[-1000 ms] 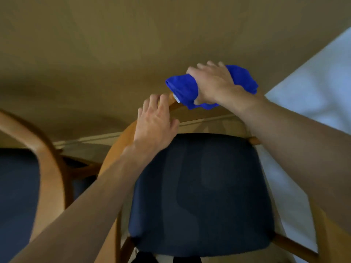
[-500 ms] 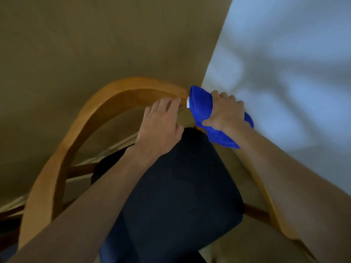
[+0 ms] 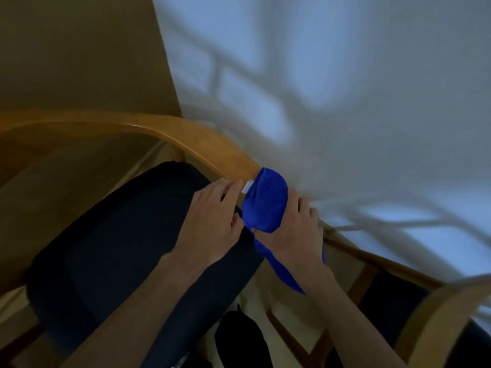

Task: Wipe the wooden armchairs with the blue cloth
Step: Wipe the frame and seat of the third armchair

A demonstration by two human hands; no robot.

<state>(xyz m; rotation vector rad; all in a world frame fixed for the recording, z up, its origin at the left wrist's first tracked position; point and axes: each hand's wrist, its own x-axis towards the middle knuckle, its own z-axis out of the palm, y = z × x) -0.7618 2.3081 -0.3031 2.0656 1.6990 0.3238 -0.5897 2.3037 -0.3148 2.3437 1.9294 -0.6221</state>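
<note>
The right hand [image 3: 292,235] is gripping a bunched, bright blue soft cloth [image 3: 267,205], fingers and thumb curled round it and pressing it onto the curved light-wood top rail [image 3: 212,150] of the wooden armchair, beside the pale wall [image 3: 345,88]. The left hand [image 3: 212,219] is resting on the same rail just beside the cloth, above the dark upholstered backrest [image 3: 127,235], its fingers lying fairly straight and holding nothing. The cloth is looking light and limp, likely to slip off smooth wood unless wrapped over the rail and squeezed; its loose tail is hanging below the wrist. A second wooden armchair [image 3: 435,320] is standing at lower right.
</note>
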